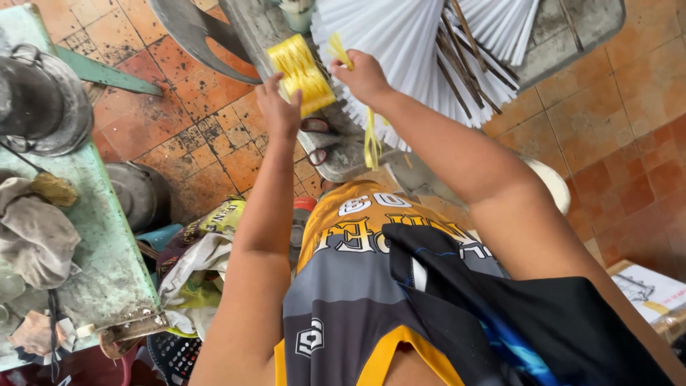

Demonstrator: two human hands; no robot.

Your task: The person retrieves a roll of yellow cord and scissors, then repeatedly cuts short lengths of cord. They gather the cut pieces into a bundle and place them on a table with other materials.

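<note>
My left hand (280, 107) reaches up to a yellow spool of plastic twine (301, 73) and touches its lower side; whether it grips the spool I cannot tell. My right hand (364, 75) is closed on a strand of the yellow twine (371, 139), which hangs down below the hand. Right behind both hands lies a fan of white folded paper strips (400, 43) with thin wooden sticks (464, 68) across it, resting on a grey worn table (343, 154).
A green bench (107, 250) at the left carries a grey metal pot (39, 100) and rags (32, 229). Another pot (139, 193) and bags (196, 264) sit on the orange tiled floor. A cardboard box (647, 289) is at the right edge.
</note>
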